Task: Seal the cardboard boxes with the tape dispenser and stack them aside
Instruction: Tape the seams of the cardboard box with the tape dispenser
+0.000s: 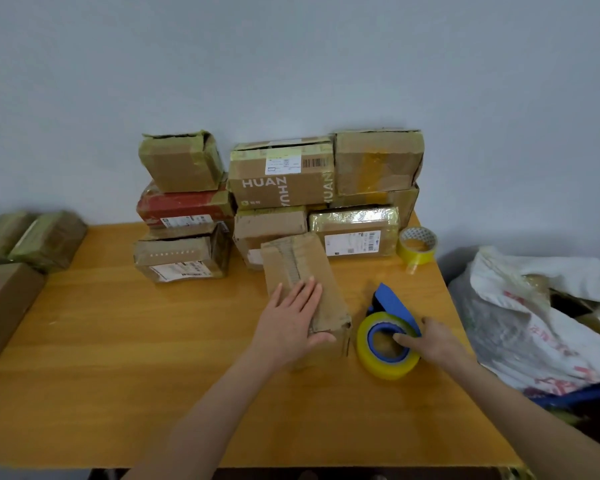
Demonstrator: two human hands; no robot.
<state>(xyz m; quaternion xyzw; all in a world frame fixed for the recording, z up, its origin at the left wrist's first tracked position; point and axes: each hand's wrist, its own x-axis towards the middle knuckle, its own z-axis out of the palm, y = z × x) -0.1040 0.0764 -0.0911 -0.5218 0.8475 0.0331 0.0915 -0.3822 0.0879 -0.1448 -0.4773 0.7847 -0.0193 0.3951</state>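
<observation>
A long brown cardboard box (300,268) lies on the wooden table (118,341) in front of me. My left hand (290,320) rests flat on its near end, fingers straight and thumb along the box's front edge. To its right stands a blue tape dispenser (392,303) with a yellowish tape roll (383,365). My right hand (433,341) grips the dispenser, one finger reaching into the roll's blue core.
Several taped boxes are stacked against the wall, a left stack (184,209) and a right stack (326,188). A spare yellow tape roll (417,245) sits at the table's right edge. More boxes (21,251) stand at the left. A white plastic sack (541,317) lies at the right.
</observation>
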